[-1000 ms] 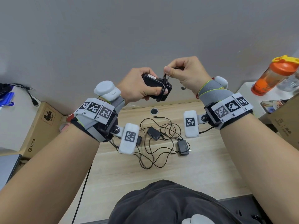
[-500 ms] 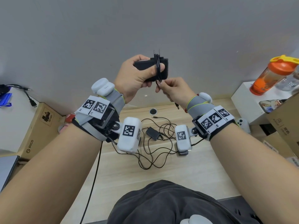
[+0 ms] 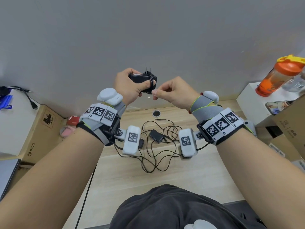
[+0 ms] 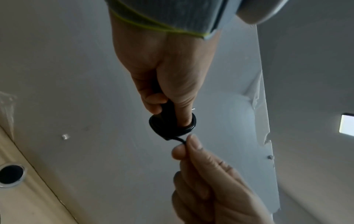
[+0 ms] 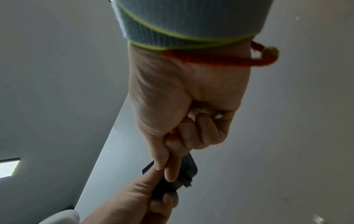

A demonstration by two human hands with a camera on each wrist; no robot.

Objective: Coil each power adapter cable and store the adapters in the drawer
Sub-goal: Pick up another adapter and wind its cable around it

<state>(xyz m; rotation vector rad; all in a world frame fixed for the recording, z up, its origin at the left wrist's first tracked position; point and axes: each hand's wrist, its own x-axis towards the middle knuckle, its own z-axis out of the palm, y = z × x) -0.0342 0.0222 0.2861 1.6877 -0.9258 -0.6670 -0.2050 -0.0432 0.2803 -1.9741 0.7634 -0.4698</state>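
Gripping the black rectangular power adapter (image 3: pixel 142 79), your left hand (image 3: pixel 130 86) curls its fingers round it.
Your right hand (image 3: pixel 171 92) pinches the thin black cable (image 4: pixel 177 138) end beside it; the plug tip is hidden.

A pale wood desk against a plain grey wall, with boxes and shelves either side.

We see the grey wall (image 3: pixel 148 30) fill the far half of the view, evenly lit and bare. Below it runs the light wooden desk (image 3: pixel 206 176), with a round black cable hole (image 3: pixel 156 113) near its far edge. On the left we find a brown cardboard box (image 3: pixel 38 133) beside a white surface (image 3: pixel 14 116). On the right stands a white shelf (image 3: pixel 247 103) carrying an orange bottle (image 3: pixel 277 76), with more cardboard boxes (image 3: pixel 290 128) nearer us. From the wrist views we glimpse a ceiling light panel (image 5: pixel 8 167).
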